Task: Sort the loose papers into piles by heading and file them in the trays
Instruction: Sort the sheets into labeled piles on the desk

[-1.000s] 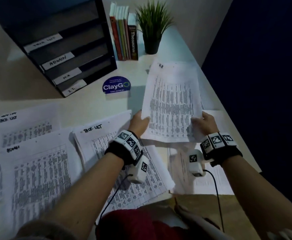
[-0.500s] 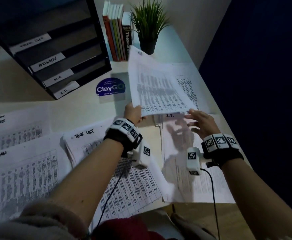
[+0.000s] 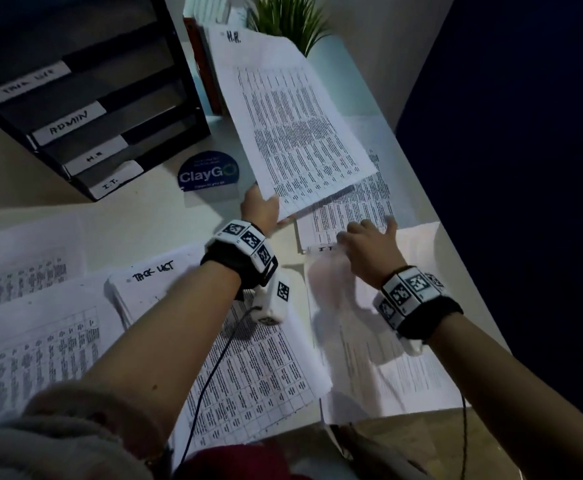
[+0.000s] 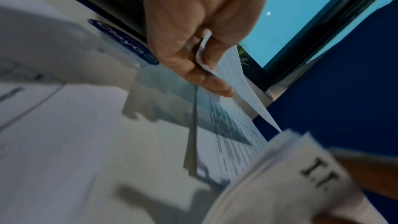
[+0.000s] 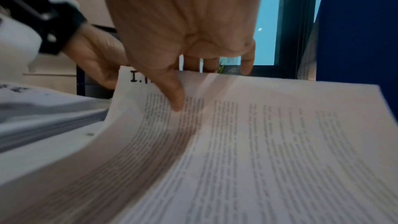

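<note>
My left hand [image 3: 261, 210] pinches the lower left corner of a printed sheet headed H.R. [image 3: 284, 119] and holds it tilted up above the desk, near the black labelled trays [image 3: 85, 109]. The left wrist view shows thumb and fingers of that hand [image 4: 200, 64] clamped on this sheet [image 4: 241, 89]. My right hand [image 3: 368, 242] grips the top edge of a sheet headed I.T. [image 3: 373, 348]. In the right wrist view its thumb [image 5: 172, 91] lies on the I.T. page [image 5: 258, 142] with the fingers behind the edge, and the page curls upward.
A Task List pile [image 3: 248, 358] lies under my left forearm, with Admin sheets [image 3: 37, 344] and more Task List sheets [image 3: 23, 265] to the left. Another printed sheet [image 3: 352, 206] lies beyond my right hand. A round blue sticker [image 3: 208, 173], books and a potted plant [image 3: 290, 22] stand behind.
My right hand let go of the H.R. sheet and came down onto the I.T. sheet, taking its top edge. My left hand carried the H.R. sheet up and leftward.
</note>
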